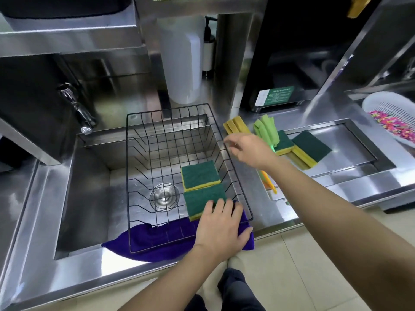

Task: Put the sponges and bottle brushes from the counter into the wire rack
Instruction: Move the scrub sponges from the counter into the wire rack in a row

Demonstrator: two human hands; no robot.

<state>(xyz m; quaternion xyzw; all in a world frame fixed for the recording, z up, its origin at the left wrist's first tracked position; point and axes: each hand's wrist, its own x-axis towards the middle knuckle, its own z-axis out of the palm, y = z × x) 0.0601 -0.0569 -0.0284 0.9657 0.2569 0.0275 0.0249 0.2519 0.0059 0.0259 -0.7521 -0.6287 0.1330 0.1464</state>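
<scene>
Two sponges [203, 187] lie in the wire rack [179, 176] over the sink [89, 187]; more sponges [301, 148] wait on the counter [336, 187], right of the empty, loosely open right hand [248, 149], the nearer one. Left hand [221, 223], fingers spread, rests on the rack's front sponge.

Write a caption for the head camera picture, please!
Left hand rests on a sponge in the wire rack; right hand reaches toward the counter.

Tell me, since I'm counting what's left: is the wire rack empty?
No. The wire rack holds two green-and-yellow sponges lying flat, side by side; the left hand rests on the nearer one.
</scene>
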